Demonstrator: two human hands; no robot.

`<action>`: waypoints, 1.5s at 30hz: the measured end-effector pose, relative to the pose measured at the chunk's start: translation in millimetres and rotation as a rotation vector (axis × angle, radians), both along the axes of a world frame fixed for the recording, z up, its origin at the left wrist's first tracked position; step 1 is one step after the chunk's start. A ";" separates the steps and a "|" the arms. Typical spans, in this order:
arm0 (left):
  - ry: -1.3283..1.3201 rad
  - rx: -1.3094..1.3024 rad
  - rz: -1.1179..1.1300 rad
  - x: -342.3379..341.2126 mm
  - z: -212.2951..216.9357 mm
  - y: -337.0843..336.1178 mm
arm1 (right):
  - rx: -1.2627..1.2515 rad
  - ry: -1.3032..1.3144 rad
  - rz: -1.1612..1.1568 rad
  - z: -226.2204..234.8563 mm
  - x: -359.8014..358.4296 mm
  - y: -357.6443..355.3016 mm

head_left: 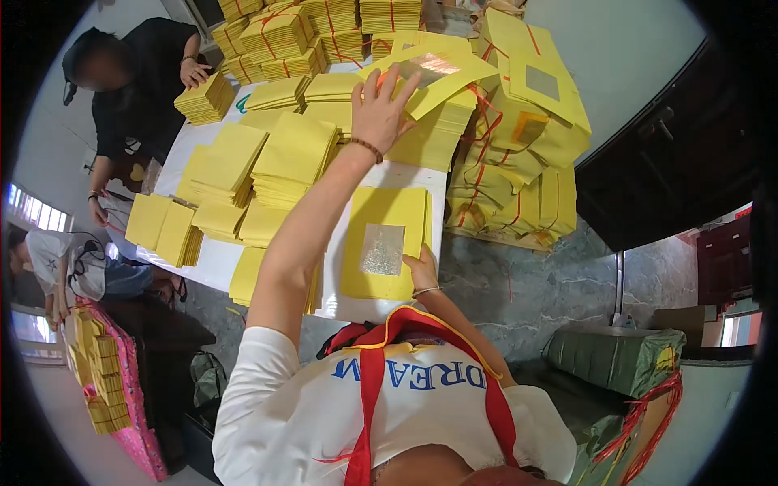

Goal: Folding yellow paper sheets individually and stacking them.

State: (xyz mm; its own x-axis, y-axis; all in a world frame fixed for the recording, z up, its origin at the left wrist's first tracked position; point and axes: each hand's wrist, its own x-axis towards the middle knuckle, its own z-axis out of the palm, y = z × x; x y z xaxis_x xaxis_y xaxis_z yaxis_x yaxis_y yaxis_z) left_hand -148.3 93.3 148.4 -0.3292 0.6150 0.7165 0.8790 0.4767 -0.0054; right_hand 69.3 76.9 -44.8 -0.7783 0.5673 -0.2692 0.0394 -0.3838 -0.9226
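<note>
place: small paper-goods workshop | evidence: white table (212,259) heaped with yellow paper stacks (293,158); red-tied bundles (519,170) piled alongside; other people sorting sheets; stone floor (527,283)

Yellow paper sheets (384,241) with glittery silver squares (382,249), red-tied bundles (279,34)

Yellow paper stacks (243,174) are crowding the white table (212,261), leaving bare strips lying around the foil-centred sheet (383,241)
</note>
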 end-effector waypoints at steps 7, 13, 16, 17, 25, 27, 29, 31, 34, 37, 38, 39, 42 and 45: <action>-0.036 0.158 -0.074 -25.1 9.2 -4.7 | -0.047 0.007 -0.011 -8.9 5.4 -7.3; 0.017 0.346 -0.097 53.6 29.9 -86.8 | -0.188 0.051 -0.068 -15.6 2.2 -5.1; -0.082 0.120 -0.131 111.4 -1.1 -132.2 | -0.185 0.015 -0.013 -9.7 2.2 3.4; -0.154 0.009 -0.169 128.3 -14.9 -143.5 | -0.189 0.000 -0.002 -4.0 1.2 5.3; -0.448 -0.321 -0.116 185.6 -127.5 -161.9 | -0.308 0.070 -0.015 0.4 -1.0 8.4; -0.446 -0.322 -0.110 186.6 -127.2 -159.2 | -0.355 0.084 -0.035 0.0 1.4 7.9; -0.448 -0.350 -0.116 186.8 -127.9 -157.3 | -0.613 0.072 -0.065 1.2 3.0 8.2; -0.447 -0.383 -0.125 187.7 -127.8 -156.2 | -0.660 0.142 -0.076 3.1 1.0 6.0; -0.453 -0.477 -0.126 193.1 -125.6 -154.3 | -0.544 0.113 -0.042 -0.9 2.1 6.7; -0.526 -0.473 -0.186 193.7 -122.4 -153.0 | -0.236 0.103 -0.015 -0.4 4.4 7.5; -0.609 -0.342 -0.223 188.1 -121.0 -152.7 | -0.295 0.150 0.003 5.5 5.7 10.8; -0.689 -0.210 -0.260 181.2 -119.0 -152.7 | -0.353 0.196 0.022 11.7 7.6 14.8; -0.596 0.110 -0.055 150.6 -111.4 -155.5 | -0.285 0.219 0.080 51.9 15.8 32.3; -0.947 0.428 -0.136 105.5 -112.7 -151.3 | -0.198 0.192 0.159 92.8 19.2 53.8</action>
